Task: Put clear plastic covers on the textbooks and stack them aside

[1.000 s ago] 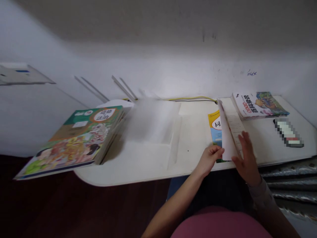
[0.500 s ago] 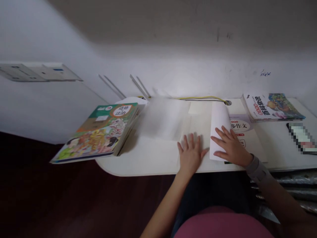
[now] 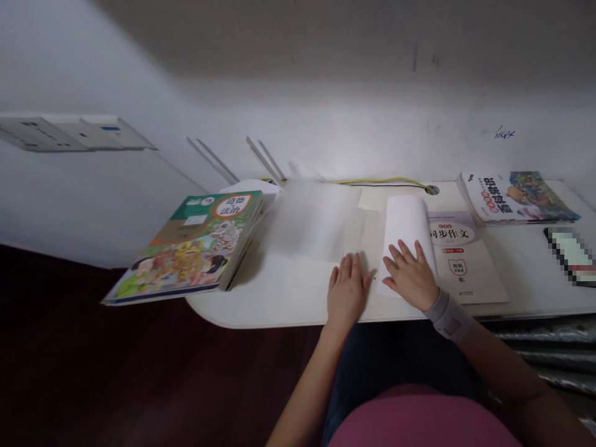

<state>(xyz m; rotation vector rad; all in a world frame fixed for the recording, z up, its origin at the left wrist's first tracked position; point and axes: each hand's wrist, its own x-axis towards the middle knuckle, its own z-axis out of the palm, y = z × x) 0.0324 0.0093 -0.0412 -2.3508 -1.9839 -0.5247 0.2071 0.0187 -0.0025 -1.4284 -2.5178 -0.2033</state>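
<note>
My left hand (image 3: pixel 345 295) lies palm down near the front edge of the white desk, fingers stretched out with the thumb apart. Its fingertips touch the lower edge of a translucent, greyish sheet (image 3: pixel 310 223) that looks like clear film. My right hand (image 3: pixel 412 273) rests flat, fingers spread, on a curved white page or flap (image 3: pixel 404 217). That white piece overlaps the left side of a pale exercise book (image 3: pixel 470 264) with Chinese characters and a red label. Whether it belongs to the book, I cannot tell. Neither hand grips anything.
Colourful textbooks (image 3: pixel 186 248) are stacked on the left, jutting past the desk's rounded edge (image 3: pixel 205 316). Another book stack (image 3: pixel 516 198) sits at the back right, near a phone (image 3: pixel 570 254). A yellow cable (image 3: pixel 391 180) runs along the wall to a desk hole (image 3: pixel 432 190).
My right hand has slid left with the white piece, uncovering more of the exercise book's cover. The fingers of my left hand have drawn closer together.
</note>
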